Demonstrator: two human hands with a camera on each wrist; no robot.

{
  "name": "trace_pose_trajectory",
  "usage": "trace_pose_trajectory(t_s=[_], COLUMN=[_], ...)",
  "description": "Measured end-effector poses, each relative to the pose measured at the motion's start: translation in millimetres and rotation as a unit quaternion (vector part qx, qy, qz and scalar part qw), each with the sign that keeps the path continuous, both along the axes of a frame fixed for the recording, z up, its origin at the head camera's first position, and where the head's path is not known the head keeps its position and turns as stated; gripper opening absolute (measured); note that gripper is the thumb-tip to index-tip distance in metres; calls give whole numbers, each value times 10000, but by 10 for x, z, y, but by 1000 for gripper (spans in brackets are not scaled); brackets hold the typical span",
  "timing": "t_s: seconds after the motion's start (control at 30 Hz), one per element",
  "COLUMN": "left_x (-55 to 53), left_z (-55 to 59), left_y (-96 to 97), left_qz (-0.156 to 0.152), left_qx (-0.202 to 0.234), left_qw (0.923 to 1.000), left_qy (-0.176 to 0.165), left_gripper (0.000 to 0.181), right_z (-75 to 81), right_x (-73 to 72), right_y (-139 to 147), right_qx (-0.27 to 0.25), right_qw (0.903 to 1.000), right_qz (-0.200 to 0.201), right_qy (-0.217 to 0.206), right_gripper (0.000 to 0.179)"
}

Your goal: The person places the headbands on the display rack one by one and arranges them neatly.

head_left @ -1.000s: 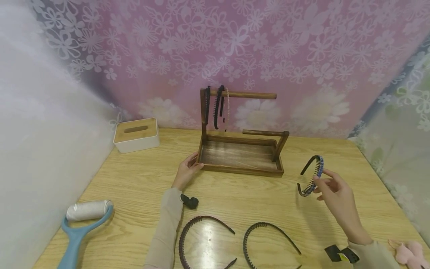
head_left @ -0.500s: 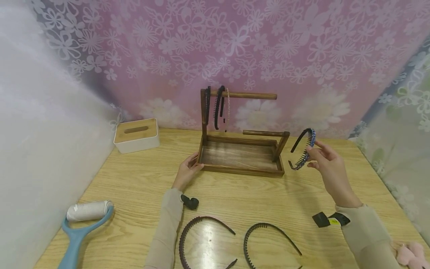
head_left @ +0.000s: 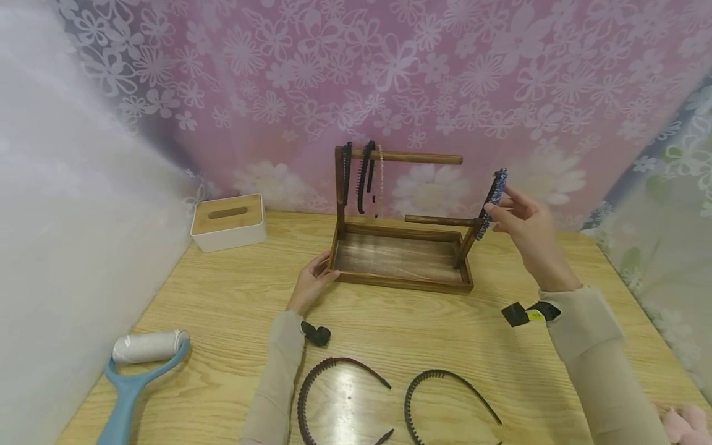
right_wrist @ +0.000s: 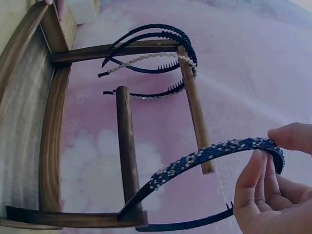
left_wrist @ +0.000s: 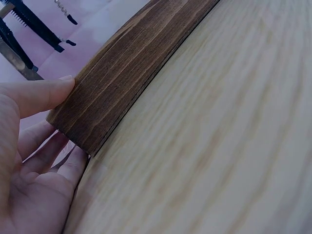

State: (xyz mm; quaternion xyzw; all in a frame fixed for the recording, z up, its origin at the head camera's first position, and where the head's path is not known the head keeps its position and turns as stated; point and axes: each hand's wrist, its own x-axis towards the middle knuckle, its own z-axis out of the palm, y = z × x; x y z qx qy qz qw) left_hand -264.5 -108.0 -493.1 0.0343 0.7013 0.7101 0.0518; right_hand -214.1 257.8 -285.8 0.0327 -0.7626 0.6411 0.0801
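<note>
A dark wooden headband stand (head_left: 403, 283) has a tray base, a high bar and a lower bar. At its left front corner my left hand (head_left: 308, 285) grips the wood, thumb on the front board in the left wrist view. My right hand (head_left: 531, 241) pinches a blue sparkly headband (head_left: 492, 204) between thumb and fingers. It is raised beside the lower bar (head_left: 439, 220), near that bar's post. In the right wrist view the headband's teeth are partly hidden by the fingers. Black headbands (head_left: 363, 179) and a thin beaded one (head_left: 381, 170) hang at the high bar's left end.
Two dark toothed headbands (head_left: 303, 395) lie at the table's front. A tissue box (head_left: 228, 232) stands back left, a blue-handled lint roller (head_left: 125, 395) front left. Something pink (head_left: 686, 423) sits at front right. A flowered curtain (head_left: 311, 74) hangs behind.
My right hand has carried the blue headband up and left, from above the table to the stand's right side, turning it more edge-on. My left hand has stayed on the stand's corner.
</note>
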Motion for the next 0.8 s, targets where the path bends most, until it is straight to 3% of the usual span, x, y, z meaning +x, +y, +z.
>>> trace_pose_trajectory(t_s=[0.3, 0.57, 0.8], left_x=[-11, -25, -34], left_z=[-8, -12, -29], left_y=[-9, -18, -12], left_qz=[-46, -76, -56], left_qx=[-60, -14, -18], left_qw=[10000, 10000, 10000], left_qy=[41, -22, -40], left_gripper=[63, 65, 65], right_z=[156, 245, 242], right_x=[-323, -471, -626], right_y=[-188, -401, -618], right_qx=[760, 31, -84], right_qw=[9966, 9997, 9997], right_qz=[-311, -226, -156], right_qy=[-47, -106, -145], right_gripper=[70, 67, 56])
